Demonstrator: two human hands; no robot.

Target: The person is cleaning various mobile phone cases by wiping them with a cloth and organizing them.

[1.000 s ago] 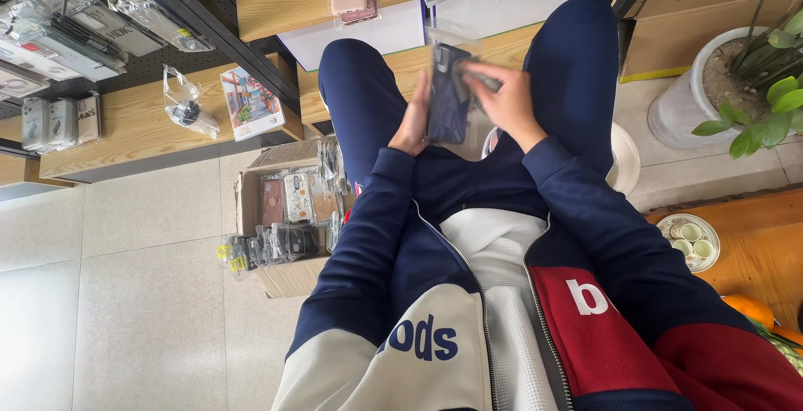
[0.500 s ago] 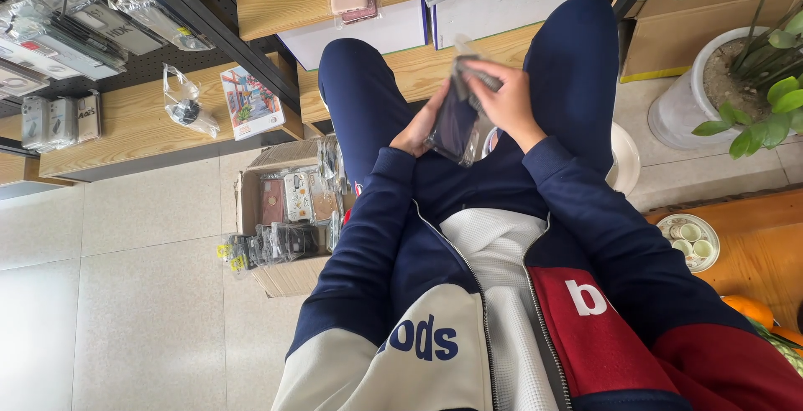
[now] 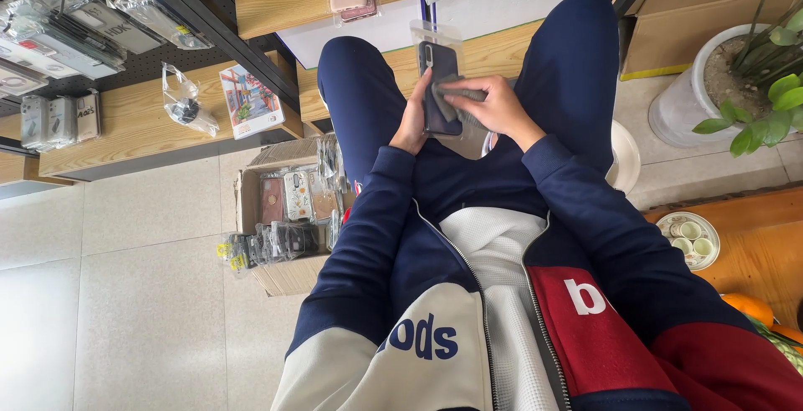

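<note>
1. Cardboard box [image 3: 280, 273] of packaged cases sits on the floor, left of the knees.
2. Phone case in clear sleeve [image 3: 439, 85], above the lap: light, stiff, slippery; best held by its edges.
3. Left hand [image 3: 412, 122] clasps its side.
4. Right hand [image 3: 493, 110], fingers closed, presses a grey cloth [image 3: 460, 97] on it.

My right hand [image 3: 493, 110] and the grey cloth [image 3: 458, 97] covered the lower part of the phone case [image 3: 437, 76]. My left hand [image 3: 413, 118] hid its left edge. The plant pot [image 3: 694, 85] right of the case ran off the edge.
</note>
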